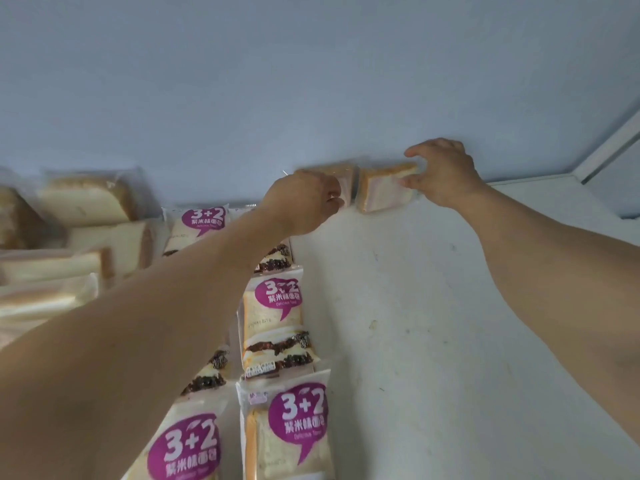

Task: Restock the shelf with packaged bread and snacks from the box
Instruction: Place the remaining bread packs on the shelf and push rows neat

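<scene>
While the nearest purple-label "3+2" bread pack (pixel 287 427) lies flat at the front of the white shelf (pixel 433 323), its long axis running front to back, a file of the same packs leads away from it, with the next "3+2" pack (pixel 277 320) just behind and a second file beside it largely hidden under the left forearm. To the left sit plain toast loaves in clear bags (pixel 86 202), blurred and cut off by the frame edge. Farther in, both arms reach to the back of the shelf, where two clear-wrapped sandwich slices stand side by side against the pale blue wall (pixel 311 81). The left hand (pixel 304 199) has its fingers curled round the left sandwich pack (pixel 337 173), though the knuckles cover most of it and the exact grip is hard to read. The right hand (pixel 443 171) pinches the right sandwich pack (pixel 384 188) at its far right end, thumb below and fingers curled over the top, so the pack lies leftward from the fingers with its face tilted toward the camera. The two packs nearly touch; whether they do I cannot tell. Settling them flush probably turns on that narrow seam between them. The box is out of view.
</scene>
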